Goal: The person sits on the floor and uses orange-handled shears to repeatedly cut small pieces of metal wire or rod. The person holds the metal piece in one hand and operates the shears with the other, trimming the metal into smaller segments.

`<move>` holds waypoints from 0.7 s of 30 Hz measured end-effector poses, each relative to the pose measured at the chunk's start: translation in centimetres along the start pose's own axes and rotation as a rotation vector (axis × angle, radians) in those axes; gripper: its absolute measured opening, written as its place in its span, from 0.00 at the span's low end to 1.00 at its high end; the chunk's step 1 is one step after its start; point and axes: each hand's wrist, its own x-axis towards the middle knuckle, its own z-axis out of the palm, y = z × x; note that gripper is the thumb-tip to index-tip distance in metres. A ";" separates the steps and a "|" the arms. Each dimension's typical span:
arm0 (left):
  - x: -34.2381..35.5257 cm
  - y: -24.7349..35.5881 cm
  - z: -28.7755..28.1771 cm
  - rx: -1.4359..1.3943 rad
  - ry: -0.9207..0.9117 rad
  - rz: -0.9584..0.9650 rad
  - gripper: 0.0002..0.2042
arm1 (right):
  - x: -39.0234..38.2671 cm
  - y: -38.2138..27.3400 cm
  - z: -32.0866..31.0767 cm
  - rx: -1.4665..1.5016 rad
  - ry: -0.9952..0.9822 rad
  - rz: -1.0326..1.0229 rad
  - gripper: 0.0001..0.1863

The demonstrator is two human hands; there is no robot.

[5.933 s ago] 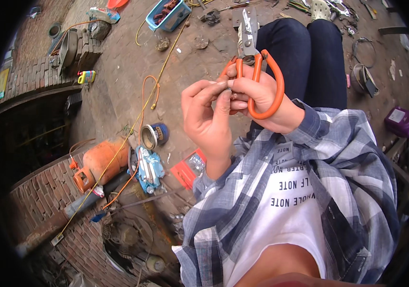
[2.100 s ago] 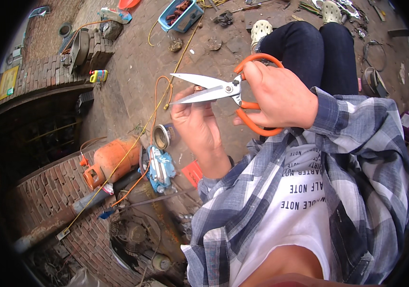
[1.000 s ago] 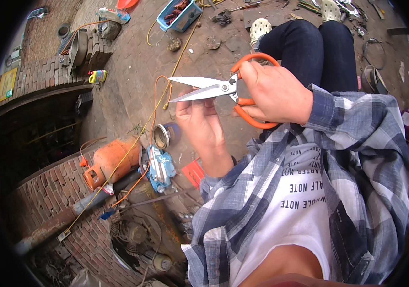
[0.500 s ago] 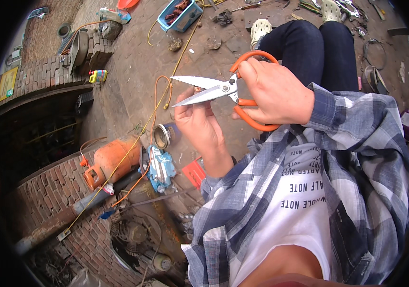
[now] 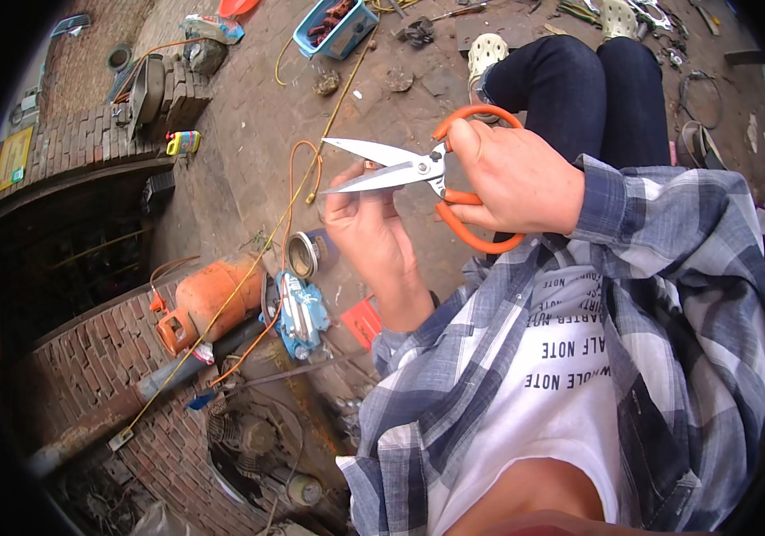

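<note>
Head view: still clamping spread orange-handled scissors (image 5: 424,168) in right hand (image 5: 521,172), barely budging, so seemingly stalled; can't tell left hand (image 5: 370,225) grip.

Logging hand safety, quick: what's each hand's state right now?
Right hand: closed on the orange-handled scissors, which stand open.
Left hand: partly hidden behind them; cannot tell whether it holds anything.

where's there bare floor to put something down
Bare paving lies between the yellow jug and the orange hose; a smaller patch shows between a lump and the scissors. It's crowded around the orange cylinder, open can and blue bag.
</note>
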 end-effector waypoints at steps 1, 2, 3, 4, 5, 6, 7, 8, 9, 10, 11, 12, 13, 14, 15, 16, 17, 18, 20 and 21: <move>0.0 0.1 -0.1 -0.003 -0.014 0.006 0.07 | 0.0 0.0 0.1 0.000 -0.009 0.003 0.30; 0.0 0.1 -0.1 -0.006 -0.029 0.013 0.08 | 0.0 0.1 0.1 -0.001 -0.016 0.005 0.30; 0.1 0.1 -0.1 -0.011 -0.033 0.003 0.08 | 0.0 0.2 0.1 -0.002 -0.024 0.006 0.30; 0.1 0.0 -0.1 -0.017 -0.037 -0.007 0.08 | 0.0 0.1 0.1 -0.007 -0.030 0.018 0.29; 0.1 0.0 -0.1 -0.021 -0.040 -0.017 0.09 | 0.0 0.0 0.0 -0.011 -0.037 0.028 0.29; 0.1 0.0 -0.1 -0.027 -0.035 -0.017 0.09 | 0.0 -0.1 -0.1 -0.015 -0.043 0.038 0.29; 0.1 0.0 0.0 -0.034 -0.030 -0.017 0.09 | 0.1 -0.1 -0.1 -0.009 -0.049 0.032 0.29; 0.1 0.0 0.0 -0.043 -0.028 -0.020 0.10 | 0.1 -0.1 -0.2 -0.006 -0.053 0.029 0.29; 0.1 -0.1 0.1 -0.041 -0.025 -0.024 0.10 | 0.1 -0.1 -0.2 -0.002 -0.058 0.025 0.29; 0.1 0.0 0.1 -0.039 -0.023 -0.028 0.10 | 0.0 -0.1 -0.2 -0.003 -0.064 0.030 0.29; 0.1 0.0 0.1 -0.036 -0.018 -0.031 0.11 | 0.1 0.0 -0.2 -0.002 -0.069 0.033 0.29; 0.1 0.0 0.1 -0.045 -0.022 -0.038 0.11 | 0.1 0.0 -0.2 -0.001 -0.075 0.035 0.29; 0.1 -0.1 0.1 -0.054 -0.025 -0.046 0.11 | 0.1 0.0 -0.2 -0.001 -0.079 0.037 0.29; 0.1 -0.1 0.0 -0.063 -0.029 -0.054 0.11 | 0.1 0.0 -0.2 -0.002 -0.082 0.039 0.29; 0.1 -0.2 -0.1 -0.069 -0.030 -0.058 0.11 | 0.1 0.0 -0.1 -0.002 -0.085 0.041 0.29; 0.1 -0.3 -0.3 -0.074 -0.031 -0.062 0.11 | 0.1 0.0 -0.1 -0.005 -0.088 0.047 0.29; 0.0 -0.4 -0.4 -0.079 -0.030 -0.066 0.11 | 0.1 -0.1 0.0 -0.007 -0.093 0.052 0.29; 0.0 -0.6 -0.6 -0.091 -0.021 -0.074 0.10 | 0.1 -0.1 0.1 -0.009 -0.097 0.057 0.29; 0.1 -0.9 -0.7 -0.115 -0.004 -0.089 0.09 | 0.0 0.0 0.3 -0.001 -0.078 0.060 0.28; 0.1 -1.1 -0.7 -0.120 0.013 -0.107 0.09 | -0.1 0.0 0.5 0.003 -0.068 0.062 0.28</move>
